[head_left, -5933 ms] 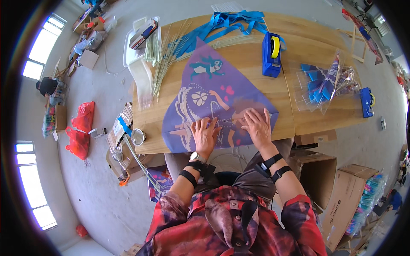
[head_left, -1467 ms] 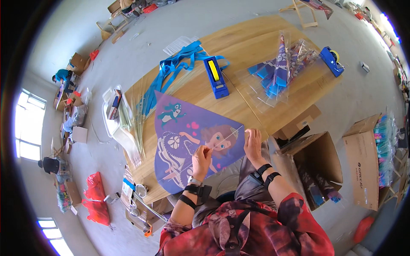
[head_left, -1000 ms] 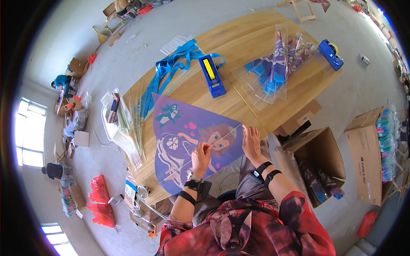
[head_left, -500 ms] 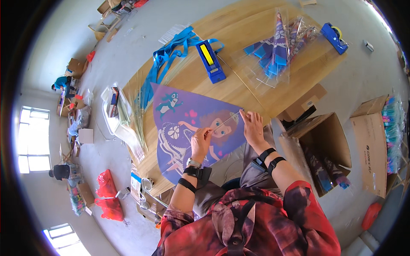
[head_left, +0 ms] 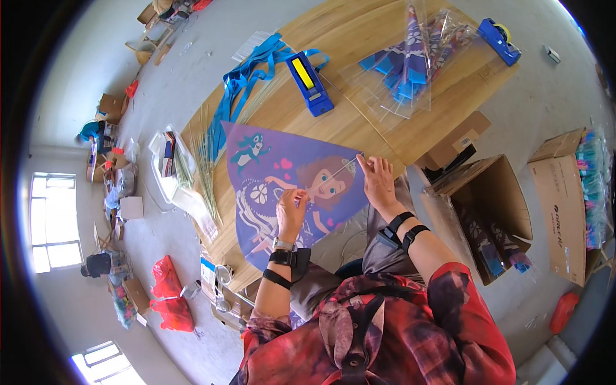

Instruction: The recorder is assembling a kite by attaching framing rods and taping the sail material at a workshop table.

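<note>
A purple triangular kite sheet (head_left: 256, 173) printed with a cartoon princess and a small blue animal lies over the table edge nearest me, partly above my lap. A thin pale rod (head_left: 333, 174) runs slantwise across the printed face. My left hand (head_left: 292, 210) is above the sheet's middle, thumb and fingers pinched together at the rod's lower end. At the sheet's right corner, my right hand (head_left: 378, 183) has its thumb and index finger closed on the corner, where the rod's other end meets it. The exact contact under those fingertips is hidden.
Blue ribbons (head_left: 250, 77), a blue tape dispenser (head_left: 310, 86) and packed folded kites (head_left: 410, 64) lie on the wooden table (head_left: 366, 19). Another dispenser (head_left: 499, 42) sits at the far right. Thin sticks (head_left: 204, 160) lie left; an open carton (head_left: 487, 212) stands right. Other people work far left.
The whole view has shifted slightly. My left hand has drawn a little to the left, its fingers more raised. The right hand stays at the sheet's corner.
</note>
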Motion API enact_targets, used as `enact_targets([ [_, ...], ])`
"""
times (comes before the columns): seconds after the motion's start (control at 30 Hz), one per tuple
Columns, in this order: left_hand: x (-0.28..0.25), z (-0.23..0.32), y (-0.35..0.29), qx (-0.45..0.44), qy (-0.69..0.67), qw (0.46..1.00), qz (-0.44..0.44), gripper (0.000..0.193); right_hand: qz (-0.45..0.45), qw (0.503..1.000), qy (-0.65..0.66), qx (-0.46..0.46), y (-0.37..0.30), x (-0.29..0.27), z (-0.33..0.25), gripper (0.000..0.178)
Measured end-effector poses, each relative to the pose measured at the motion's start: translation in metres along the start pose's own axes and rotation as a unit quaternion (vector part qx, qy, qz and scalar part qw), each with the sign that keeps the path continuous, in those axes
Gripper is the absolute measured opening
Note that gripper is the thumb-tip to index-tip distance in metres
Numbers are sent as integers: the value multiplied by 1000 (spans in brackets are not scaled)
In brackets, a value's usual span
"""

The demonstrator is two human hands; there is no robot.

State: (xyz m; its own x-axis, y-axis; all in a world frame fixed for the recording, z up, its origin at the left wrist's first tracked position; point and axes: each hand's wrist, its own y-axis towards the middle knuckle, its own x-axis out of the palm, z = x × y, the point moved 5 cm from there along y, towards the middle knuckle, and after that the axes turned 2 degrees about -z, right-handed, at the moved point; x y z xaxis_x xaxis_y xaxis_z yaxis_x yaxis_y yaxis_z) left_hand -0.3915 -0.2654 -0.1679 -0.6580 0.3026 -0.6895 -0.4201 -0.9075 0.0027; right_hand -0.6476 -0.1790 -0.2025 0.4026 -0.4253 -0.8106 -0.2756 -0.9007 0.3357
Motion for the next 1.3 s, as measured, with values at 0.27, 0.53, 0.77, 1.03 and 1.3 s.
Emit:
enact_targets([
  [0.27, 0, -3, -8, 11, 38, 999, 8, 11, -6, 1000, -3, 3, 1, 1, -1, 58],
  [0.53, -21, -13, -35, -34, 20, 995, 94, 15, -5, 1000, -17, 2, 1, 4, 3, 55],
  [0.77, -62, -50, -106, -100, 156, 958, 220, 31, -16, 999, -30, 0, 1, 3, -3, 56],
  [1.03, -73, -86, -159, -168, 172, 922, 304, 47, -63, 997, -47, 13, -1, 4, 0, 61],
  [1.3, -62, -84, -165, -148, 164, 938, 268, 42, -62, 996, -58, -2, 0, 10, 2, 61],
])
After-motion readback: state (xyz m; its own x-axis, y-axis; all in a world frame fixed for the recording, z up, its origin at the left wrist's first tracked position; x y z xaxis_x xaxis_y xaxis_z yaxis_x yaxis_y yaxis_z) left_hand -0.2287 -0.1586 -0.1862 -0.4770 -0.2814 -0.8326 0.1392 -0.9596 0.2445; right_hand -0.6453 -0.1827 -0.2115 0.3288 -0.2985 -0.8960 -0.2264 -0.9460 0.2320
